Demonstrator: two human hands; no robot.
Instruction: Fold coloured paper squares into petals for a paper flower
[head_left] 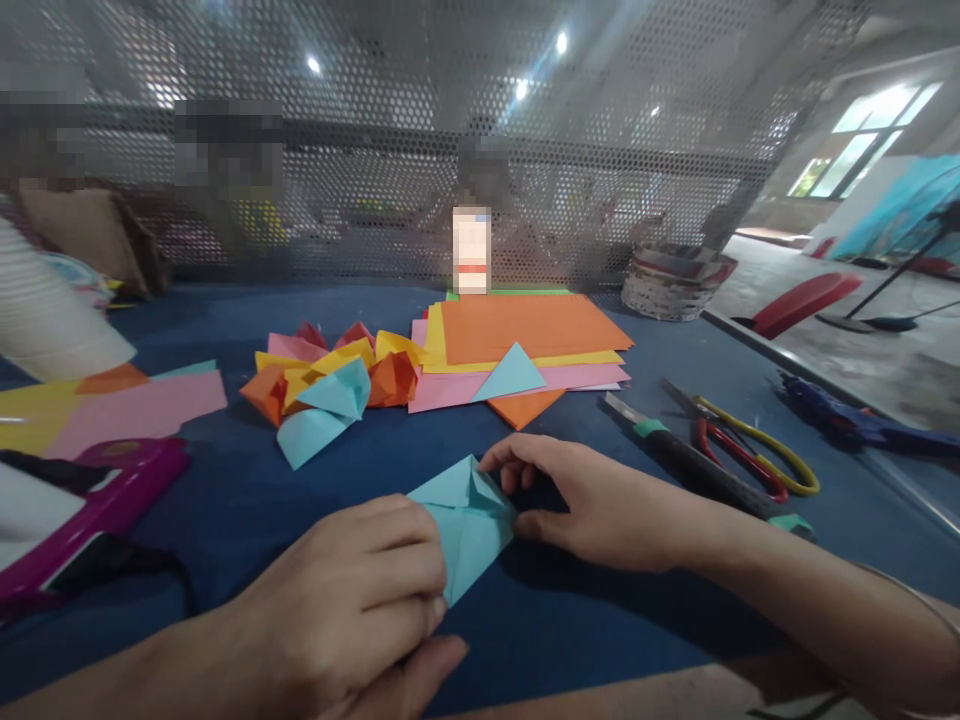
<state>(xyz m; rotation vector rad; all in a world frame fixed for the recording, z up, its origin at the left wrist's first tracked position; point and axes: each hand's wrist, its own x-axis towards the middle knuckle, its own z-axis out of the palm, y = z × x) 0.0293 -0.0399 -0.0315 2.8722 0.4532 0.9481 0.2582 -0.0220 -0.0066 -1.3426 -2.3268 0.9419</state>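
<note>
- Blue table [247, 515]: the work sits over its near part, between the two hands.
- Left hand [367, 590]: fingers curled down on the paper's left side, holding it.
- Right hand [577, 490]: thumb and forefinger stand apart at the right edge; whether they pinch, I can't tell.
- Folded light-blue paper [474, 535]: touched by both; long axis unclear under the fingers.
- Raised fold [481, 488]: far side, nearer the right fingertips.

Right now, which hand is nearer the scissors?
Right. The right hand touches the folded blue paper, left of the scissors; the left hand covers the paper's left side, farther left.
</note>
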